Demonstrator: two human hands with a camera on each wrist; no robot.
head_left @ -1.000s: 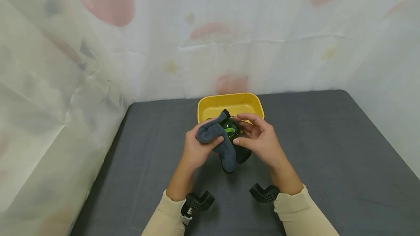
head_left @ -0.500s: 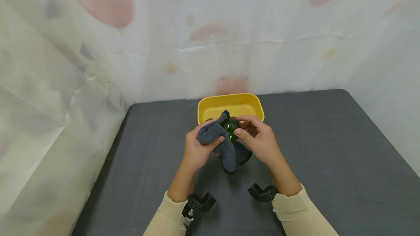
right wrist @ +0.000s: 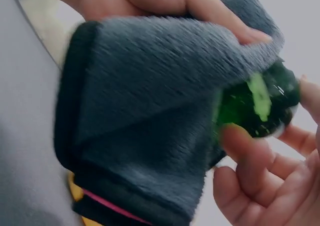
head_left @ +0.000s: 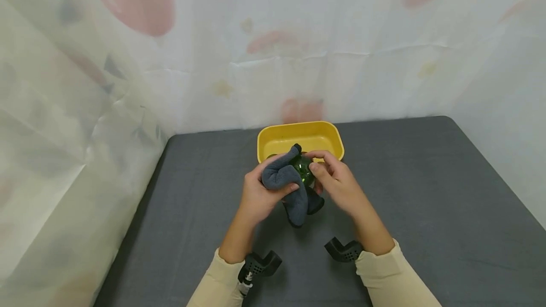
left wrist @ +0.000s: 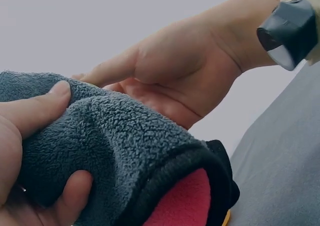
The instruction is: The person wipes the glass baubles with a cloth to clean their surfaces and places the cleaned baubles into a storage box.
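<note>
Grey cloth covers the worktop (head_left: 426,193), which is closed in behind and to the left by pale sheeting printed with faded pink blots. Compared with a second ago, the right hand (head_left: 339,186) is seen drawn in closer: its fingers, then spread loosely beside the green ball (head_left: 304,168), are now folded onto it, and the dangling end of the cloth (head_left: 286,185) has been lifted slightly. The left hand (head_left: 260,193) has hardly shifted.

A yellow tub (head_left: 300,139) is set on the worktop just behind the hands, its near rim partly hidden by them. Two black wrist cameras are seen below the cream sleeves.

The grey fleece cloth is gripped by the left hand, with the thumb (left wrist: 37,108) curled over its top and the fingers bunched beneath; a black hem and a pink underside are shown in the left wrist view. The cloth is pressed against the left side of the green ball. The ball (right wrist: 257,106) is pinched by the right hand, with the thumb on its near side and the fingertips on top, so both grips are closed round their things above the worktop.
</note>
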